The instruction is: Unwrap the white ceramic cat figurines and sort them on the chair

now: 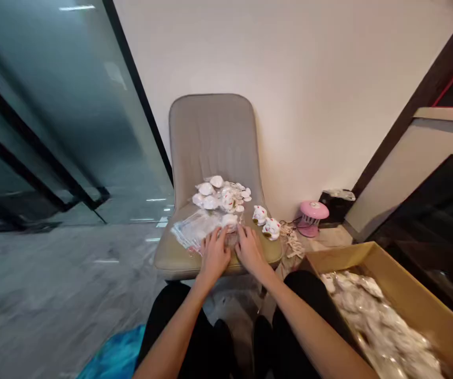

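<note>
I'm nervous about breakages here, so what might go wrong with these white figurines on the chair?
The two white, red-spotted cat figurines stand near the edge of the beige upholstered chair seat, so a knock might tip them onto the grey floor. The left hand and right hand sit close against the heap of white figurines; a tug on the clear plastic bag beside it might slide that heap.

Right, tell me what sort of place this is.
Probably an office corner used for packing: a beige chair heaped with white cat figurines, a cardboard box of silvery wrapping, and a glass partition.
</note>
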